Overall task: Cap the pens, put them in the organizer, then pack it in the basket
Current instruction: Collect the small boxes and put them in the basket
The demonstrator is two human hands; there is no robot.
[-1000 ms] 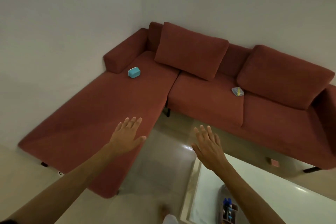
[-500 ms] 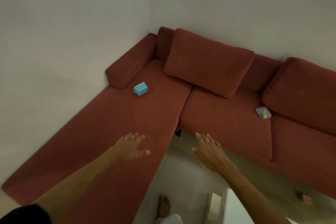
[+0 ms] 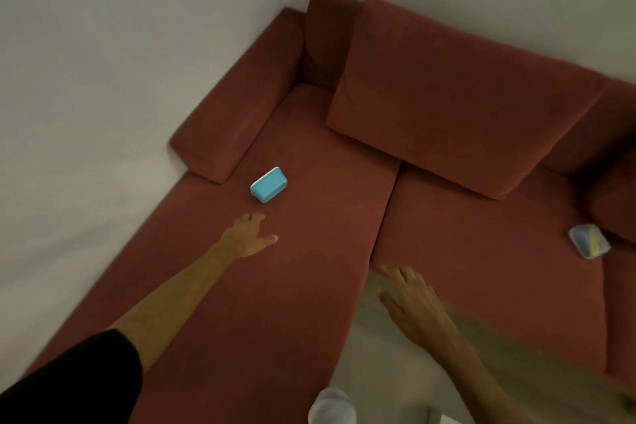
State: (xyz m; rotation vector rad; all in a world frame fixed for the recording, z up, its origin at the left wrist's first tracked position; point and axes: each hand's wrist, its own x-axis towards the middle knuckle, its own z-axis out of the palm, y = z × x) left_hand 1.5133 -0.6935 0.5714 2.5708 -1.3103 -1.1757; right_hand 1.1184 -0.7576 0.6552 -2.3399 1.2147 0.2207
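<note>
A small turquoise box with a white rim (image 3: 269,184) lies on the chaise part of a red corner sofa (image 3: 309,286). My left hand (image 3: 248,235) stretches over the seat just short of the box, fingers apart, holding nothing. My right hand (image 3: 411,299) hovers open and lower, over the gap beside the sofa's inner corner, also with nothing in it. A clear flat case with blue and yellow contents (image 3: 589,240) rests on the right seat cushion. No pens, organizer or basket show in this view.
Two large back cushions (image 3: 457,100) lean along the sofa's rear. White walls meet behind the sofa's corner. Pale floor (image 3: 385,365) runs below my right arm, and a white-clad knee or foot (image 3: 332,406) sits at the bottom edge.
The view has swung left and closer to the sofa; the white table has dropped out of sight. My left hand has reached forward toward the turquoise box. My right hand has dropped lower.
</note>
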